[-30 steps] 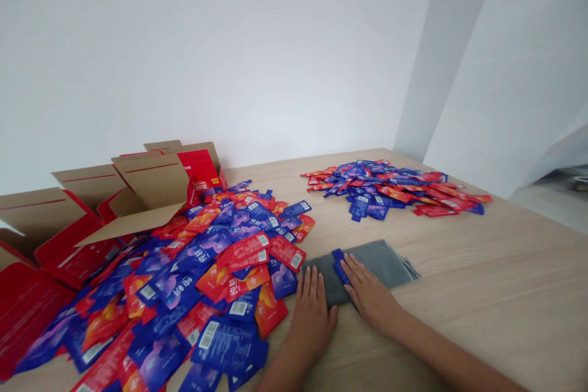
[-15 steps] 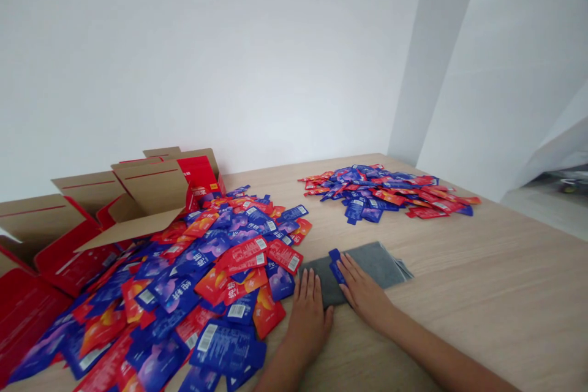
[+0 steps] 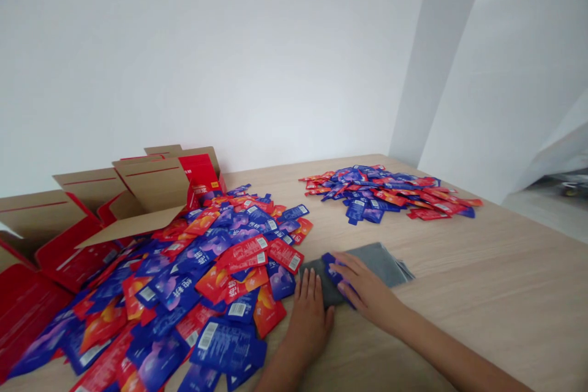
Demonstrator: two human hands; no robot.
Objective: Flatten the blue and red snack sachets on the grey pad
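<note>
My left hand [image 3: 309, 315] lies flat on the near left end of a folded grey cloth [image 3: 377, 260], its fingers stretched out. My right hand [image 3: 367, 291] is over the middle of the cloth, its fingers curled on a blue sachet [image 3: 329, 263] with a purple print. Part of that sachet is hidden under the fingers. Just left of my left hand spreads a large heap of red and blue sachets [image 3: 184, 288], some lying close to the cloth's left end.
Open red cardboard boxes [image 3: 151, 187] with brown flaps stand along the left, partly behind the heap. A second pile of red and blue sachets [image 3: 386, 190] lies farther back on the wooden table [image 3: 496, 282]. A white wall [image 3: 285, 61] rises behind.
My right hand has gone from lying flat over the blue sachet to curling its fingers on it, and the sachet has shifted slightly to the left. My left hand stays put.
</note>
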